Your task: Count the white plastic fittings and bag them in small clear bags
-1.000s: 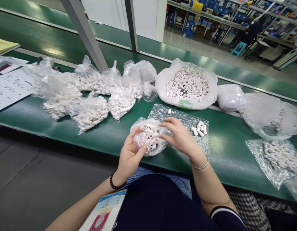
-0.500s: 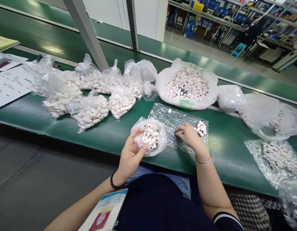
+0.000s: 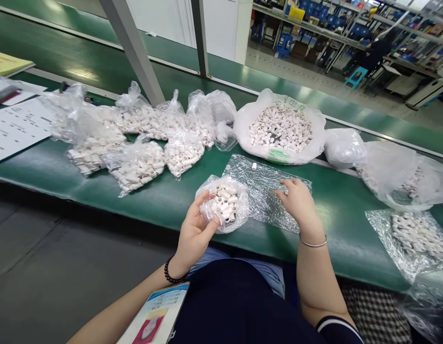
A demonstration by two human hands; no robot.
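My left hand (image 3: 198,222) grips the side of a clear plastic bag (image 3: 243,210), its thumb in front at the rim. Short white tube pieces (image 3: 226,203) fill the open bag. Over a flat clear plastic sheet (image 3: 259,196), my right hand (image 3: 296,203) hovers with thumb and fingers apart. A speck of white shows between those fingers, too small to make out. One lone white tube piece (image 3: 254,166) lies near the sheet's far edge. My right hand covers the part of the sheet to its right.
Several filled bags of white tubes (image 3: 137,165) stand at the left, beside printed papers (image 3: 18,126). Behind the sheet sits a large open bag (image 3: 244,126) of tubes. Further bags (image 3: 418,234) lie right. A metal post (image 3: 135,52) rises behind; a person (image 3: 377,52) sits far off.
My right hand has moved right across the sheet, and its fingers have spread. It now covers the spot where several tubes lay. My left hand keeps its hold on the bag.
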